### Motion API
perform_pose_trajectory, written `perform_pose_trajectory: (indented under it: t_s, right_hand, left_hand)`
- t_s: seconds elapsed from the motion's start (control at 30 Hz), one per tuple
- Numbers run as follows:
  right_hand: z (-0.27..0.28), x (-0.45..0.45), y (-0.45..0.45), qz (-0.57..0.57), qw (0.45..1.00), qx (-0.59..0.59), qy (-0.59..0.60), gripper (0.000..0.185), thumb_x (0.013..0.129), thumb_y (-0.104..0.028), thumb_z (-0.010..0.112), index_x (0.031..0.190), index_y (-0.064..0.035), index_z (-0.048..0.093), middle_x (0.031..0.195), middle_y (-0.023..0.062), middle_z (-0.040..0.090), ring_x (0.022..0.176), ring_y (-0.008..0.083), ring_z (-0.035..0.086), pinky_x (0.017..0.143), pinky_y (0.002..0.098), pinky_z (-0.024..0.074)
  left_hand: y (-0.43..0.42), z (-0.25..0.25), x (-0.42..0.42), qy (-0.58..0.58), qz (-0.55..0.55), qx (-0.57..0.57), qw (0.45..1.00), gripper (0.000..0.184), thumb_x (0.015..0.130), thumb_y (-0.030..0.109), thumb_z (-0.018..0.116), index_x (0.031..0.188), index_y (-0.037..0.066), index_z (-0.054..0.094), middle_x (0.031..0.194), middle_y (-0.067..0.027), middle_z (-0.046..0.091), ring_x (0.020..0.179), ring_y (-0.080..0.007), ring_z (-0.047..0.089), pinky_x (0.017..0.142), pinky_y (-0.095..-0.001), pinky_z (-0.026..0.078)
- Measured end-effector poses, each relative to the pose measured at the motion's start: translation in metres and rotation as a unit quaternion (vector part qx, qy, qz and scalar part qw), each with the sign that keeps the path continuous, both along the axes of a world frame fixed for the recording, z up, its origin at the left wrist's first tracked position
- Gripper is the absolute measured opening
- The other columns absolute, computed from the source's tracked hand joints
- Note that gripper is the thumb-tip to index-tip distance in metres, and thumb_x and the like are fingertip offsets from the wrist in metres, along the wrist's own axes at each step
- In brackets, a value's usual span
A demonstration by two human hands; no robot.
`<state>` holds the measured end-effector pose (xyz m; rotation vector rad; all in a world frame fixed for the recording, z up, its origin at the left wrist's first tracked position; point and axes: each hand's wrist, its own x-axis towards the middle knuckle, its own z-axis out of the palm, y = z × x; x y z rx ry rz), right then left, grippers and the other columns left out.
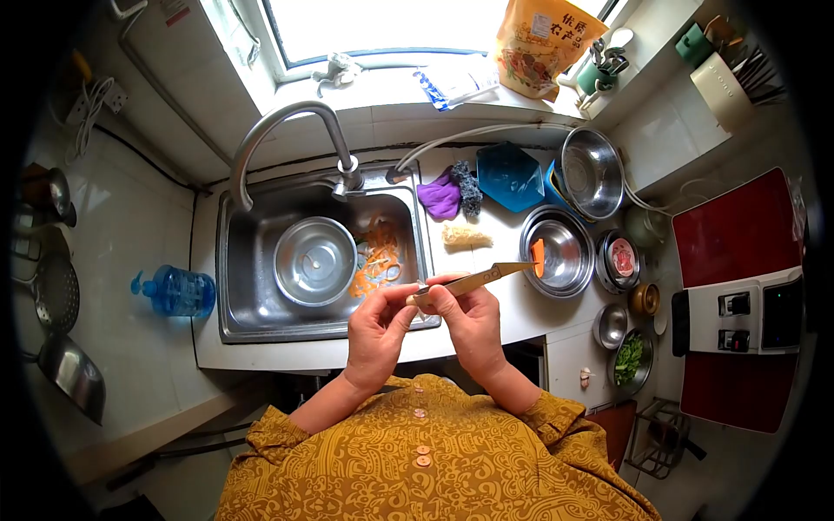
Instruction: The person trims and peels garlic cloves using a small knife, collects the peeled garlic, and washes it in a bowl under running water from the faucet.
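the left hand and right hand meet before the body, fingertips apparently pinching a small pale rounded piece whose identity i cannot tell, while the right also grips a long tan-toned knife, its tip turned away to the side, probably keeping the blade clear of the chest. the round silvery metal bowl holding a flat bright-orange piece stands on the white desk near that tip, likely for easy reach; thin orange shreds lie inside the rectangular stainless-steel sink, perhaps so scraps stay off the desk.
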<state>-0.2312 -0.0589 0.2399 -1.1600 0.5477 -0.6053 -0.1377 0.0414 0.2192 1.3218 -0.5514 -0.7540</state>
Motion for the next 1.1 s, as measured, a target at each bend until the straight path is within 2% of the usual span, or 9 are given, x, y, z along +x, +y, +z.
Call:
perform_pose_trajectory:
  t_s: [0.1, 0.27, 0.5, 0.57, 0.6, 0.67, 0.9, 1.03, 1.1]
  right_hand:
    - [0.001, -0.001, -0.002, 0.002, 1.0, 0.02, 0.015, 0.02, 0.091, -0.014, 0.059, 0.104, 0.0024, 0.057, 0.09, 0.007, 0.064, 0.082, 0.0106, 0.061, 0.073, 0.0228, 0.0505]
    - [-0.004, 0.001, 0.0, -0.008, 1.0, -0.009, 0.02, 0.02, 0.091, -0.014, 0.06, 0.103, 0.0018, 0.058, 0.087, 0.0061, 0.064, 0.08, 0.0093, 0.061, 0.071, 0.0219, 0.05]
    - [-0.006, -0.002, -0.001, -0.011, 0.996, -0.077, 0.037, 0.019, 0.091, -0.014, 0.06, 0.1, 0.0026, 0.058, 0.085, 0.0059, 0.064, 0.075, 0.0102, 0.062, 0.067, 0.0225, 0.0508]
    - [-0.005, -0.002, -0.001, -0.008, 0.997, -0.066, 0.04, 0.019, 0.091, -0.014, 0.06, 0.1, 0.0028, 0.057, 0.085, 0.0063, 0.064, 0.076, 0.011, 0.062, 0.068, 0.0232, 0.0517]
    - [-0.005, -0.002, 0.0, -0.024, 1.0, -0.008, 0.019, 0.019, 0.091, -0.015, 0.059, 0.1, 0.0028, 0.057, 0.086, 0.0068, 0.064, 0.075, 0.0119, 0.063, 0.069, 0.0243, 0.0529]
    - [-0.005, -0.001, -0.001, -0.041, 0.995, 0.086, -0.013, 0.02, 0.092, -0.016, 0.058, 0.1, 0.0022, 0.055, 0.087, 0.0084, 0.063, 0.076, 0.0141, 0.064, 0.073, 0.0277, 0.0557]
    - [-0.01, -0.01, -0.001, -0.052, 0.991, 0.12, -0.041, 0.02, 0.092, -0.016, 0.059, 0.1, 0.0016, 0.056, 0.088, 0.0077, 0.062, 0.078, 0.0137, 0.063, 0.073, 0.0278, 0.0553]
    - [-0.013, -0.01, -0.009, -0.033, 0.999, 0.006, 0.002, 0.016, 0.09, -0.01, 0.061, 0.1, 0.0012, 0.058, 0.089, 0.0073, 0.062, 0.077, 0.0129, 0.061, 0.07, 0.0248, 0.0508]
    - [-0.009, -0.009, -0.016, -0.06, 0.938, -0.334, 0.071, 0.015, 0.087, -0.007, 0.063, 0.099, 0.001, 0.059, 0.089, 0.0082, 0.061, 0.076, 0.0143, 0.061, 0.068, 0.0245, 0.0487]
  left_hand:
    - [0.002, 0.0, 0.003, 0.02, 0.004, -0.008, 1.0, 0.019, 0.087, 0.002, 0.061, 0.106, -0.001, 0.061, 0.087, -0.0027, 0.06, 0.074, -0.0076, 0.057, 0.069, -0.0209, 0.047]
    - [0.002, -0.001, 0.004, -0.133, 0.02, 0.034, 0.99, 0.013, 0.081, 0.0, 0.066, 0.094, 0.0, 0.065, 0.082, -0.0058, 0.061, 0.067, -0.0092, 0.056, 0.06, -0.0218, 0.045]
    - [0.005, 0.0, 0.0, -0.168, 0.018, 0.031, 0.985, 0.015, 0.082, 0.0, 0.065, 0.097, 0.0, 0.064, 0.08, -0.0045, 0.061, 0.065, -0.0097, 0.056, 0.059, -0.0221, 0.045]
    - [0.005, -0.001, -0.003, 0.035, -0.003, -0.007, 0.999, 0.015, 0.087, 0.005, 0.063, 0.101, 0.001, 0.063, 0.081, -0.0009, 0.061, 0.069, -0.0082, 0.056, 0.064, -0.0206, 0.045]
    - [0.006, -0.005, -0.001, 0.035, -0.002, -0.007, 0.999, 0.015, 0.087, 0.005, 0.063, 0.101, 0.001, 0.063, 0.081, -0.0009, 0.061, 0.069, -0.0082, 0.056, 0.064, -0.0206, 0.045]
    - [0.009, -0.014, 0.004, 0.255, -0.056, -0.065, 0.963, 0.018, 0.09, 0.012, 0.06, 0.107, 0.005, 0.06, 0.088, 0.0004, 0.061, 0.08, -0.0071, 0.058, 0.074, -0.0198, 0.047]
    - [0.005, -0.02, 0.009, 0.432, -0.033, -0.183, 0.883, 0.019, 0.091, 0.014, 0.058, 0.11, 0.01, 0.056, 0.09, 0.0007, 0.06, 0.071, -0.006, 0.047, 0.065, -0.0192, 0.04]
    - [0.003, -0.005, 0.009, 0.362, -0.037, -0.105, 0.926, 0.018, 0.093, 0.012, 0.054, 0.111, 0.009, 0.057, 0.096, -0.0022, 0.062, 0.072, -0.0059, 0.048, 0.066, -0.0189, 0.041]
    - [0.003, -0.005, 0.01, 0.325, -0.059, -0.11, 0.938, 0.02, 0.094, 0.011, 0.053, 0.113, 0.007, 0.057, 0.097, -0.003, 0.062, 0.072, -0.005, 0.048, 0.066, -0.0179, 0.041]
